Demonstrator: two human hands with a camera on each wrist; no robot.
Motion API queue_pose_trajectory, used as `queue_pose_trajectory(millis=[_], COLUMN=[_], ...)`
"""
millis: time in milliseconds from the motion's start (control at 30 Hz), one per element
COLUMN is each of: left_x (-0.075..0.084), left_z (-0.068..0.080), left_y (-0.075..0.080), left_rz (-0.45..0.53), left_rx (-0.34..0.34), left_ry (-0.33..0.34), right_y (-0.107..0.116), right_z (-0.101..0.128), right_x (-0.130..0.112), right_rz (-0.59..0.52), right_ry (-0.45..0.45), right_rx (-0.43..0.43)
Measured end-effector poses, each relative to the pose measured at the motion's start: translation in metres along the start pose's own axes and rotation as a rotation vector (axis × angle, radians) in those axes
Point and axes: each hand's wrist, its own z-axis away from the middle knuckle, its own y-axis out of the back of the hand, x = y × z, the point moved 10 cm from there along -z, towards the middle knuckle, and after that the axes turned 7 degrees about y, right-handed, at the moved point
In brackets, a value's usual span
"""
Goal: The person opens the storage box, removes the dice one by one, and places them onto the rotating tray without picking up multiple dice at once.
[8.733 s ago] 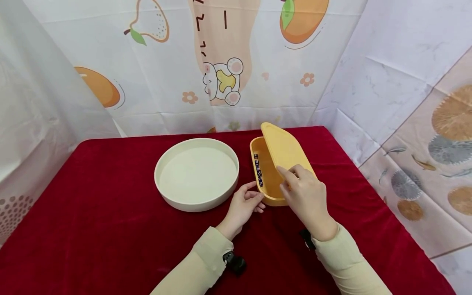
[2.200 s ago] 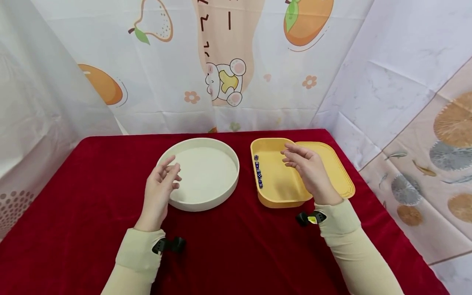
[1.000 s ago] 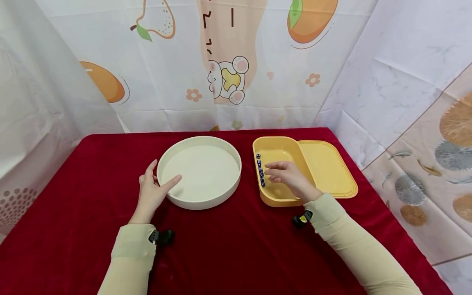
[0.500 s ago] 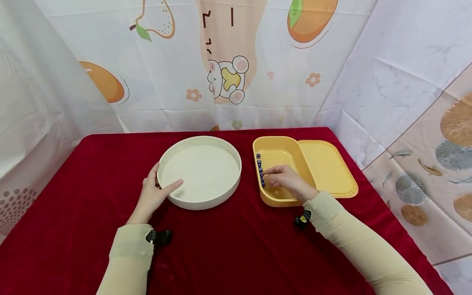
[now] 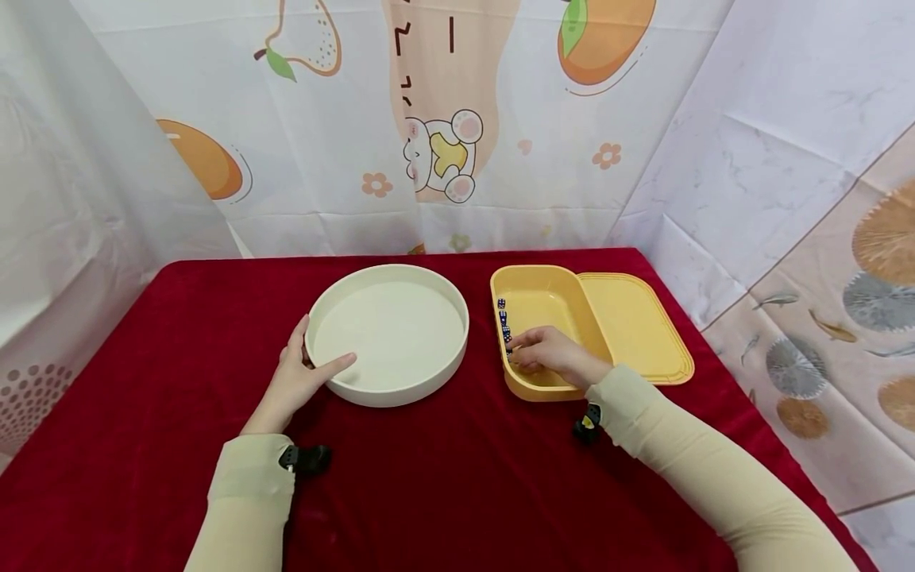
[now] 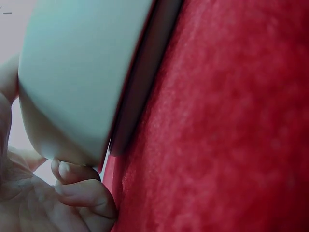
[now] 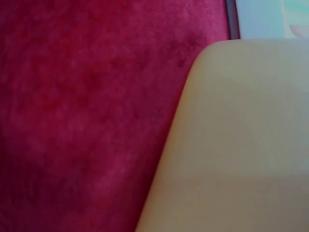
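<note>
At centre right of the head view, the right hand [image 5: 546, 355] reaches into the yellow box [image 5: 545, 387], fingers curled at the row of small dice [image 5: 503, 322], seemingly pinching one. The left hand [image 5: 300, 377] grips the cream round tray [image 5: 389, 393] rim. Next calls for a clean lift.

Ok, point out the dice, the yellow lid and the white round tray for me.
dice [image 5: 503, 316]: head view, middle of the row.
yellow lid [image 5: 636, 326]: head view, flat centre.
white round tray [image 5: 429, 381]: head view, near outer wall.
</note>
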Motion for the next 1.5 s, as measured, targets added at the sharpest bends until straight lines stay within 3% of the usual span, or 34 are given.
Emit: queue_pose_trajectory(millis=[367, 767, 1133, 1500], left_x=[-0.001, -0.002, -0.001, 0.0], left_z=[0.0, 0.0, -0.002, 0.001], left_y=[-0.002, -0.004, -0.004, -0.005], left_rz=[0.034, 0.048, 0.056, 0.058], left_rx=[-0.052, -0.074, -0.076, -0.084], left_ry=[-0.043, -0.042, -0.045, -0.037], right_y=[-0.005, -0.003, 0.0, 0.005], right_z=[-0.001, -0.006, -0.004, 0.005], right_x=[-0.003, -0.007, -0.011, -0.027], right_rz=[0.103, 0.333, 0.253, 0.027], right_ry=[0.041, 0.053, 0.075, 0.149], right_rx=[-0.024, 0.027, 0.033, 0.098])
